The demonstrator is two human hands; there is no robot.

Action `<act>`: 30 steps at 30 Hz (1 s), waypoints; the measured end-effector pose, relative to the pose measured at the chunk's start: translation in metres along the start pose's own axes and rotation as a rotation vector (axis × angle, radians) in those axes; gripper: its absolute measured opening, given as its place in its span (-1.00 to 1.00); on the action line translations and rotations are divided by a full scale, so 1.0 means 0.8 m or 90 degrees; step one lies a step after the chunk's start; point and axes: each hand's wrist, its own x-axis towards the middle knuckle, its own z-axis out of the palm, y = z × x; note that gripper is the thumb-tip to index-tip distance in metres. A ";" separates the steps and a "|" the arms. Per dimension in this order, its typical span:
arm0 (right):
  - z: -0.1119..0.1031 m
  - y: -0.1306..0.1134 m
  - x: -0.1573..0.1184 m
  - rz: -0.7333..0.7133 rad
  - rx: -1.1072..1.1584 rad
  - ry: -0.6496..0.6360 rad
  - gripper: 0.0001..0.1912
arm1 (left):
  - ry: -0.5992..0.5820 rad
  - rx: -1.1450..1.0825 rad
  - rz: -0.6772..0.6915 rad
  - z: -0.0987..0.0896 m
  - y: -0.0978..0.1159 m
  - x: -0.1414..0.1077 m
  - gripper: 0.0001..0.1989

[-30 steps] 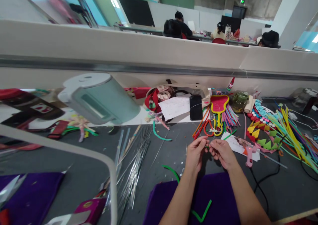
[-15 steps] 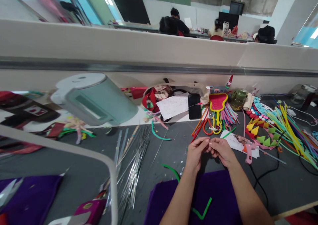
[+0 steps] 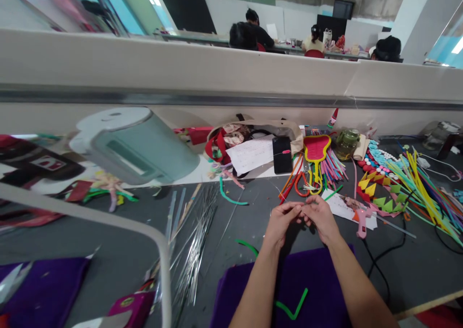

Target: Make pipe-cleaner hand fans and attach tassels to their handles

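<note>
My left hand [image 3: 284, 222] and my right hand [image 3: 321, 217] meet at the fingertips above the grey table, both closed in a pinch. Between them is a thin wire, mostly hidden by the fingers; a faint strand shows beyond the left fingers, toward the black phone [image 3: 282, 155]. Below my forearms lies a purple cloth [image 3: 307, 275] with a bent green pipe cleaner [image 3: 297, 308] on it. Another green strip [image 3: 248, 245] curves beside my left forearm. Just past my hands are red-handled scissors [image 3: 301, 184] and a yellow-and-pink shovel-shaped item [image 3: 317, 150].
A pink glue gun [image 3: 362, 222] with a black cord lies right, near colourful pipe cleaners [image 3: 419, 183] and a glass jar [image 3: 346, 143]. Left are a bundle of metal wires [image 3: 195, 251], a pale green bin [image 3: 144, 144] and a white curved bar [image 3: 126, 224]. People sit beyond the partition.
Both hands have shifted slightly left, still pinched together. My right hand's fingers are a little higher and more bent. The table's things lie as before.
</note>
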 end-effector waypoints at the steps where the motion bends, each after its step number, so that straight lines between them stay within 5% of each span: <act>1: 0.001 -0.001 0.000 -0.004 -0.004 -0.001 -0.56 | -0.008 0.016 0.006 0.000 0.002 0.000 -0.70; 7: 0.003 -0.002 -0.001 0.015 0.015 -0.021 -0.52 | -0.072 0.037 0.025 -0.003 0.008 0.000 -0.74; 18: -0.004 -0.002 0.000 0.091 -0.002 -0.090 -0.63 | 0.041 0.075 0.140 -0.004 0.002 0.004 -0.76; 30: -0.015 -0.022 -0.010 0.035 -0.105 -0.128 -0.73 | -0.046 -0.003 0.049 0.000 -0.006 0.007 -0.70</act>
